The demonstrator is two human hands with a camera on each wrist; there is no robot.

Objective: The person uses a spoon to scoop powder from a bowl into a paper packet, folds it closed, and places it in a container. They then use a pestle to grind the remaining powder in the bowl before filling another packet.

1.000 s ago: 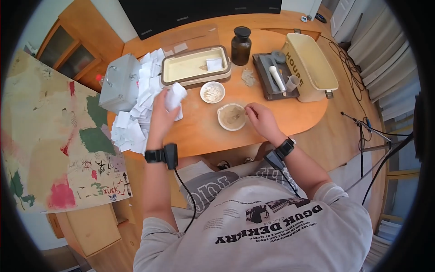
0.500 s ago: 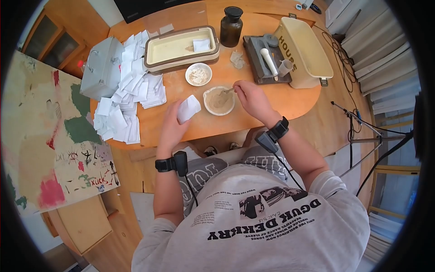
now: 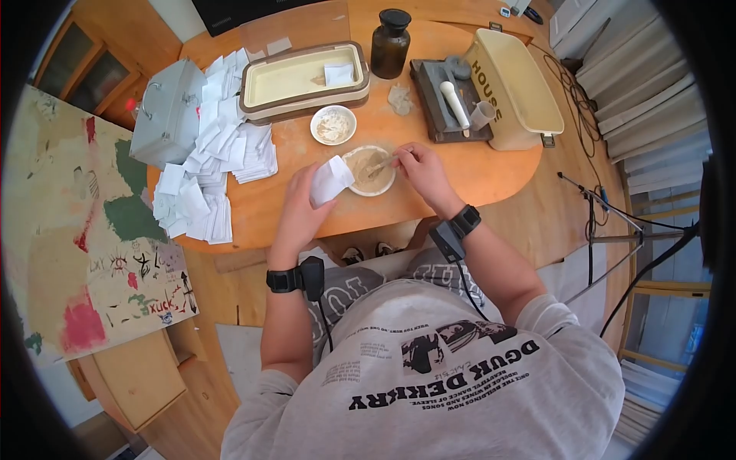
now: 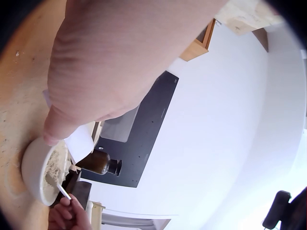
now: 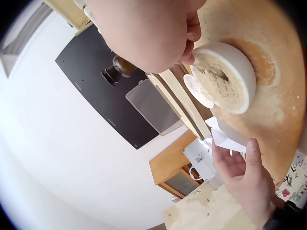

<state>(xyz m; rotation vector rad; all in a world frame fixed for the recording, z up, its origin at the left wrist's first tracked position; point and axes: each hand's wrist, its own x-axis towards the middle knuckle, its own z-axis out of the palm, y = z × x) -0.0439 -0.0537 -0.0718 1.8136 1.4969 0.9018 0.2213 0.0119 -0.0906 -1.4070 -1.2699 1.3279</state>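
Close to the table's front edge stands a white mortar-like bowl [image 3: 369, 192] of beige powder. My right hand [image 3: 426, 175] pinches the thin handle of a small spoon [image 3: 381, 165], whose end dips into that powder. At the bowl's left rim, my left hand [image 3: 303, 205] holds a white paper packet [image 3: 331, 181] between thumb and fingers. The right wrist view shows the packet [image 5: 225, 136] spread at its mouth, facing the bowl [image 5: 245, 67]. Its inside is hidden.
Behind the mortar sits a small bowl [image 3: 333, 139] of whitish powder. Many paper packets [image 3: 220, 130] pile up at left by a silver case [image 3: 165, 115]. Farther back are a cream tray [image 3: 295, 83], a brown jar [image 3: 389, 54], a white pestle [image 3: 455, 105] and a cream bin [image 3: 529, 84].
My left hand has brought the paper packet from the pile on the left, rightward to the bowl's rim. My right hand has kept hold of the spoon at the bowl.
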